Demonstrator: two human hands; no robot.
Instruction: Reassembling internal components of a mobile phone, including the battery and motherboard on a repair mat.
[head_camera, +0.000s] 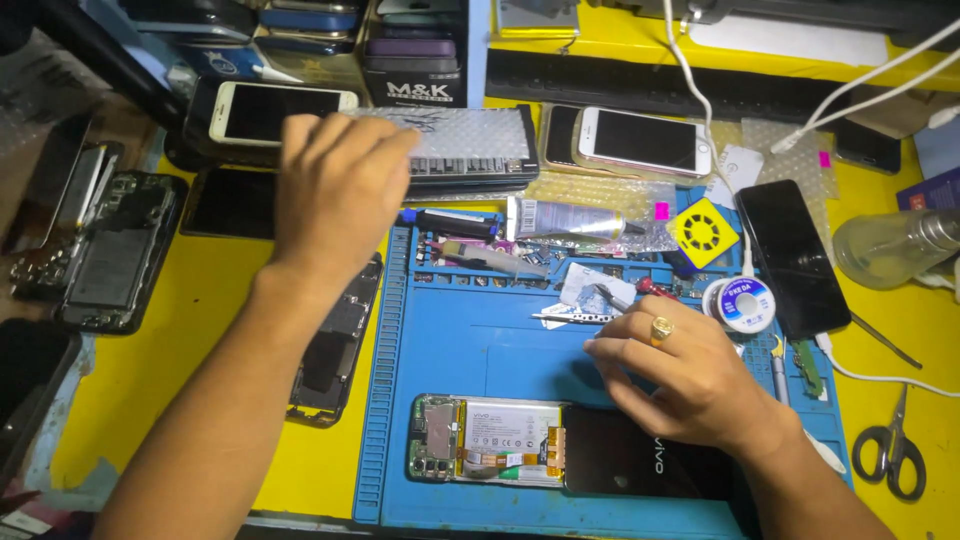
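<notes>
While the opened phone (490, 440) is lying half uncovered, we are reaching apart;
left hand (335, 190) is hovering, fingers together, over the bubble-wrapped phone (470, 140); right hand (690, 375), fingers curled, is pinching nothing clearly.

a: where's the left hand (335, 190)?
b: up at ten o'clock, arm stretched forward, palm down, fingers loosely curled and pointing toward two o'clock.
a: and the right hand (690, 375)?
b: at four o'clock, knuckles up, ringed finger bent, fingertips pinched toward nine o'clock.
</notes>
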